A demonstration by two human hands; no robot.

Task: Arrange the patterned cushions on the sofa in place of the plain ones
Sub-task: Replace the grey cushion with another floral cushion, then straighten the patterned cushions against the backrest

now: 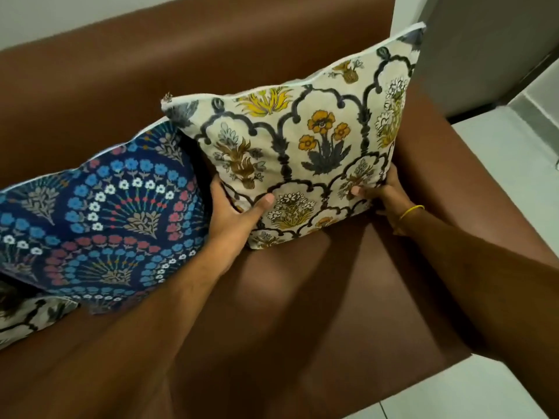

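At far left a cream cushion corner (27, 316) peeks out under the blue floral cushion (99, 207) lying on the brown sofa (302, 297). The left hand (233, 213) and right hand (384, 195) grip the cream floral cushion (302, 146) (upright, against the armrest) by its lower corners.

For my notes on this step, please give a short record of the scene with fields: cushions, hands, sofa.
held cushion: cream floral cushion, upright in the sofa's corner by the armrest
grip: left hand and right hand on its lower corners
neighbour: blue floral cushion, leaning beside it
third cushion: cream one, partly seen at the picture's left edge
sofa: brown sofa
plain cushions: none visible
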